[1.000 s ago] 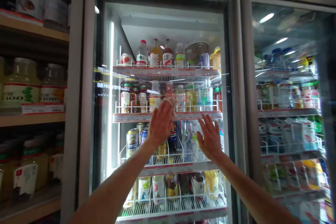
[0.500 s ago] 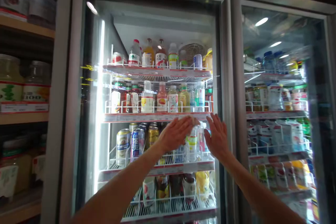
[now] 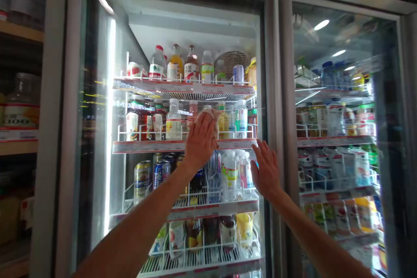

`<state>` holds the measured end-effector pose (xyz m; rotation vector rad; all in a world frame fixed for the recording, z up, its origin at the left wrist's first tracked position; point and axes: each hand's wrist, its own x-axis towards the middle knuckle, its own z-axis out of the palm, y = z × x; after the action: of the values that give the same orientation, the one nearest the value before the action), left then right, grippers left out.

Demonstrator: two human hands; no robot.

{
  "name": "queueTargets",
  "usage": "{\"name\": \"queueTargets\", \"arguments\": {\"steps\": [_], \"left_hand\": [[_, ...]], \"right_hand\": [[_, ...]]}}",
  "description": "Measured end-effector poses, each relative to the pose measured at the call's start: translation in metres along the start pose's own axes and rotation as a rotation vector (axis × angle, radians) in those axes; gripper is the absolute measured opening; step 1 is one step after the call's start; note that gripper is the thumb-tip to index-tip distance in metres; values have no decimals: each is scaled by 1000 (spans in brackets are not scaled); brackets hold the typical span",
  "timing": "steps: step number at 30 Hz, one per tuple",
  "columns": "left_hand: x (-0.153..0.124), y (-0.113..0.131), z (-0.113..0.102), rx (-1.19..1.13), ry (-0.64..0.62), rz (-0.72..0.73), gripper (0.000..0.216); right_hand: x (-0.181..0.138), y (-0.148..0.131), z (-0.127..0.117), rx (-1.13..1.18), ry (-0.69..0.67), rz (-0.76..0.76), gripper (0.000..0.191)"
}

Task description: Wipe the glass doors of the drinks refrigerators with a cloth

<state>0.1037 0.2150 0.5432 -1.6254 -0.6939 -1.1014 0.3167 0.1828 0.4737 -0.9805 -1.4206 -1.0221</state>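
Left hand (image 3: 200,139) nearly flat, fingers close together, holding a crumpled cloth (image 3: 215,117) up to the cooler's glass door (image 3: 195,17); underside of the grip hidden. Right hand (image 3: 267,171) open, fingers loosely spread, no object, near the door's right frame (image 3: 273,74); can't tell if it's touching glass. Drink bottles (image 3: 241,117) on far shelves behind. Risks, my guess: cloth slips if those straight fingers ease pressure; right fingertips smudge the pane if they lean on it.

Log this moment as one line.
left hand: cloth at glass door | right hand: open, near door frame | drinks: shelved inside
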Motion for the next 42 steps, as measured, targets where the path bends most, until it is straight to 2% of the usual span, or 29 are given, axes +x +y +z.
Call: {"name": "queueTargets", "arguments": {"steps": [3, 4, 5, 6, 9, 10, 11, 14, 15, 16, 18, 21, 22, 23, 26, 27, 28, 31, 32, 33, 34, 36, 37, 38, 42], "left_hand": [[-15, 16, 1, -40, -140, 392, 56], [-17, 20, 2, -51, -183, 494, 56], [-15, 22, 3, -53, -206, 532, 56], [-10, 21, 3, -45, -202, 491, 55], [17, 20, 7, 4, -89, 126, 53], [24, 23, 9, 10, -62, 68, 53], [28, 28, 11, 6, -57, 88, 53], [28, 42, 19, -34, -130, 396, 54], [27, 41, 20, -38, -145, 452, 55], [27, 35, 20, -31, -138, 447, 55], [31, 12, 16, 13, -53, 267, 54], [37, -21, 6, 89, 132, -163, 56], [36, -26, 4, 95, 157, -214, 58], [34, -28, 2, 89, 152, -185, 59], [17, -35, -6, 55, 44, 80, 58], [11, -44, -10, 60, 22, 91, 57], [5, -57, -16, 81, 34, 28, 56], [-13, -100, -37, 172, 188, -354, 54], [-18, -111, -43, 187, 220, -424, 54], [-24, -118, -47, 187, 220, -426, 54], [-29, -123, -50, 174, 185, -364, 53], [-38, -132, -54, 135, 74, -158, 50], [-41, -138, -57, 128, 46, -108, 49], [-42, -145, -59, 137, 58, -127, 49], [-43, -172, -68, 229, 282, -512, 53]], "right_hand": [[-2, 1, 0, 23, -25, -15, 53], [-2, 1, 1, 26, -21, -18, 53], [-2, 1, 1, 27, -11, -19, 53], [-1, 1, 2, 27, 2, -19, 53], [2, 2, 2, 32, 32, -16, 53], [4, 2, 2, 36, 42, -15, 53], [5, 4, 1, 41, 52, -12, 54], [6, 11, -2, 48, 103, 3, 54], [6, 13, -3, 43, 119, 5, 54], [6, 16, -3, 37, 127, 4, 54], [6, 18, -2, 20, 133, 1, 55], [10, 8, 4, 18, 133, -3, 56], [14, 1, 7, 27, 136, -11, 56], [18, -7, 10, 40, 136, -25, 56], [34, -29, 18, 79, 126, -81, 57], [38, -34, 20, 88, 129, -93, 57], [42, -37, 21, 96, 135, -99, 56], [48, -43, 27, 107, 154, -89, 55], [48, -47, 30, 109, 152, -85, 55], [48, -51, 32, 114, 145, -88, 54], [48, -56, 35, 123, 132, -100, 54], [48, -68, 40, 148, 99, -139, 54], [48, -74, 43, 159, 92, -153, 54], [50, -79, 44, 166, 93, -154, 53], [58, -96, 49, 176, 120, -97, 53]]}}
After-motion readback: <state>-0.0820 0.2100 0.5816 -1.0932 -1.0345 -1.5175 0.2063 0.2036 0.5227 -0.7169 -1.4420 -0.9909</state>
